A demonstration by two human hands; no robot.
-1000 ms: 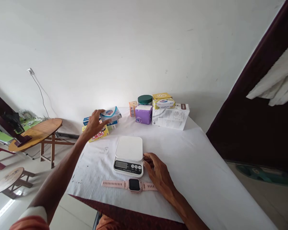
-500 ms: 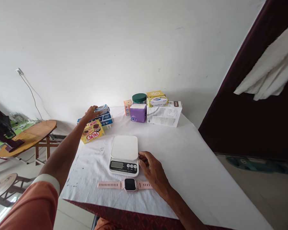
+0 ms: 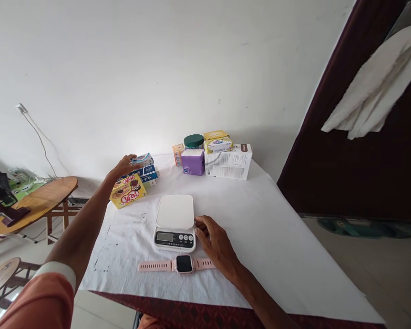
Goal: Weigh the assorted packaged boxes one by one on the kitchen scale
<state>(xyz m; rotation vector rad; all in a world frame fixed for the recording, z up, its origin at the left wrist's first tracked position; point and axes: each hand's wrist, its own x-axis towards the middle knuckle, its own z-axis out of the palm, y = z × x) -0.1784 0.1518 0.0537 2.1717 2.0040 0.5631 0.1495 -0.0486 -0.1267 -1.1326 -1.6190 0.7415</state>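
At the far left of the cloth, my left hand (image 3: pixel 123 168) has its fingers closed around the left end of a small white and blue box (image 3: pixel 143 159). That box lies on top of blue boxes (image 3: pixel 150 172), behind a yellow box with red lettering (image 3: pixel 129 192). My right hand (image 3: pixel 216 241) rests beside the right edge of a white kitchen scale (image 3: pixel 175 212), fingers loosely bent and holding nothing. The scale's platform is bare. In front of the scale lies a pink smartwatch (image 3: pixel 184 264), its right strap end partly behind my right hand.
Against the wall stand a purple pack (image 3: pixel 193 163), a green-lidded jar (image 3: pixel 193 140), an orange box (image 3: pixel 178 155), a large white box (image 3: pixel 229 165) and a yellow-white box (image 3: pixel 218 145) on it. A round wooden table (image 3: pixel 51 196) is off to the left.
The view has shifted slightly, so most things sit a little further left. My left hand stays at the small white and blue box; my right hand stays by the scale.
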